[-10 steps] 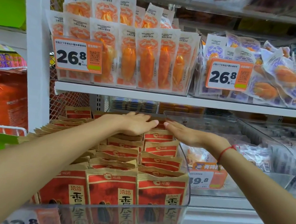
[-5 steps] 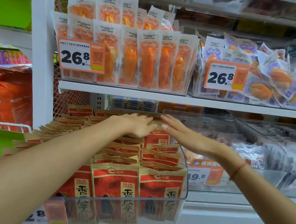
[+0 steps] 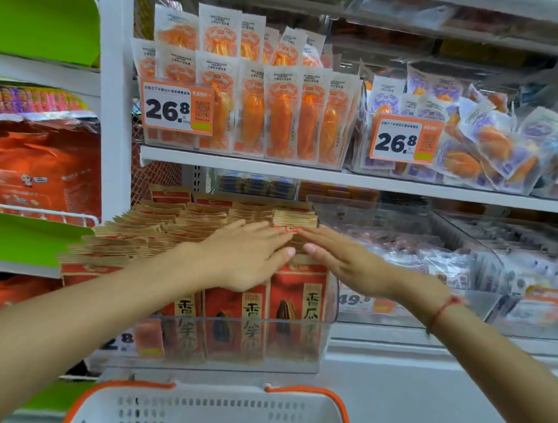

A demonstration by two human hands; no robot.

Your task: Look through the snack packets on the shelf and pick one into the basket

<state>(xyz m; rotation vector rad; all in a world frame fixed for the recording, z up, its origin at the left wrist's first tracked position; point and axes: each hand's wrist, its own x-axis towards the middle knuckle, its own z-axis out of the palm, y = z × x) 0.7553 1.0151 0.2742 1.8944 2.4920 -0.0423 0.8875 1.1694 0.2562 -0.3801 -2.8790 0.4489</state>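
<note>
Red and gold snack packets (image 3: 295, 302) stand in rows inside a clear bin (image 3: 229, 344) on the lower shelf. My left hand (image 3: 248, 256) lies flat on the packet tops in the middle rows, fingers straight. My right hand (image 3: 344, 263) rests beside it on the right-hand row, fingers straight, a red string on the wrist. The fingertips of both hands nearly meet over the packets. Neither hand holds a packet. A white basket (image 3: 215, 414) with an orange rim sits below the bin at the bottom of the view.
The upper shelf (image 3: 343, 178) carries bins of orange packets (image 3: 281, 115) and purple packets (image 3: 467, 138) behind price tags. A clear bin of pale packets (image 3: 437, 262) stands to the right. Orange bags (image 3: 34, 168) fill the left rack past a white post (image 3: 114, 90).
Both hands have slid nearer along the packet rows, toward the front of the bin. The view has tilted down and the basket has come into sight.
</note>
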